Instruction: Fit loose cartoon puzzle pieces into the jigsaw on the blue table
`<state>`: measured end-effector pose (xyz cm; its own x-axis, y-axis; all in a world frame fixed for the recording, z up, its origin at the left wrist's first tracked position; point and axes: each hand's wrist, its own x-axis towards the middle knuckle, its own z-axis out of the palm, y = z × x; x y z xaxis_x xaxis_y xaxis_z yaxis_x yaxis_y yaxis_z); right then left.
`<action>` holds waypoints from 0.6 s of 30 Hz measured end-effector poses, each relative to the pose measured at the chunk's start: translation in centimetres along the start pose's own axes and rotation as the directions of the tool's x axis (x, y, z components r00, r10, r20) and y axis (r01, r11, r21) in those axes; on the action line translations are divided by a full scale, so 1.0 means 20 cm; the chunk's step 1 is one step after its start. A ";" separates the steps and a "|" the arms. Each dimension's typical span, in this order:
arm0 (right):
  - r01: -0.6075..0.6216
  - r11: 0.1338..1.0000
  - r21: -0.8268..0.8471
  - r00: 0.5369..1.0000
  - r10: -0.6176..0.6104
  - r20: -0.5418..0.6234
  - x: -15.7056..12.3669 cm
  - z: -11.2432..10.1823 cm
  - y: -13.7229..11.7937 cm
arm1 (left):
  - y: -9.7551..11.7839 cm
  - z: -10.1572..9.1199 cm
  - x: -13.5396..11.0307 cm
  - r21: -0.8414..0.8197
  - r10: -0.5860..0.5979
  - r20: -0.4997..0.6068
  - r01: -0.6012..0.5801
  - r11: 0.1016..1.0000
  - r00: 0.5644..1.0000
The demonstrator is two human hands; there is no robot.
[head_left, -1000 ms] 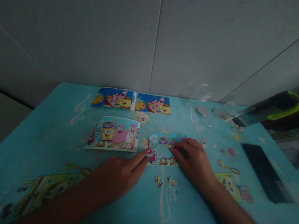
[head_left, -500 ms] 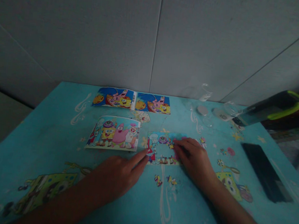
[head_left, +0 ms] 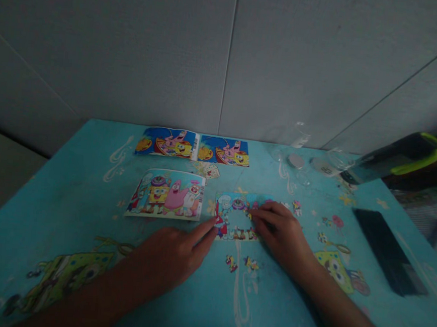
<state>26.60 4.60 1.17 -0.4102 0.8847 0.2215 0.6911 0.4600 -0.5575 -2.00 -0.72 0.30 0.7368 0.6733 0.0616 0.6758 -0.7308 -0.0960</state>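
Observation:
A partly assembled jigsaw puzzle [head_left: 224, 204] lies on the blue cartoon tablecloth, with a gap in its middle. My left hand [head_left: 181, 254] rests at its lower left, index and middle fingers stretched out, fingertips touching the left edge. Over the right side, my right hand [head_left: 279, 231] pinches a small puzzle piece [head_left: 250, 214] at the gap's upper right border; fingertips partly cover it. Two loose puzzle pieces, one on the left [head_left: 231, 263] and one on the right [head_left: 251, 263], lie below the puzzle. Left of it is a matching picture card [head_left: 170, 195].
Two blue cartoon picture cards [head_left: 167, 143] lie at the back by the wall. Clear containers, a round lid [head_left: 296, 161] and a dark bottle with a yellow-green strap [head_left: 396, 155] are at the back right. A dark flat object [head_left: 385, 249] lies on the right.
My right hand has shifted slightly left and down with the piece, along the gap's right border. My left hand stays at the puzzle's left edge.

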 end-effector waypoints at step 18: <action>-0.072 0.995 -0.073 0.996 0.069 -0.051 0.00 0.01 -0.03 | 0.00 0.01 0.00 0.005 -0.009 -0.012 0.009 1.000 1.000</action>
<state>26.03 4.19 1.34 -0.3308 0.9170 0.2231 0.7604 0.3990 -0.5124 -2.07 -0.67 0.12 0.7309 0.6784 0.0748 0.6824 -0.7241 -0.1000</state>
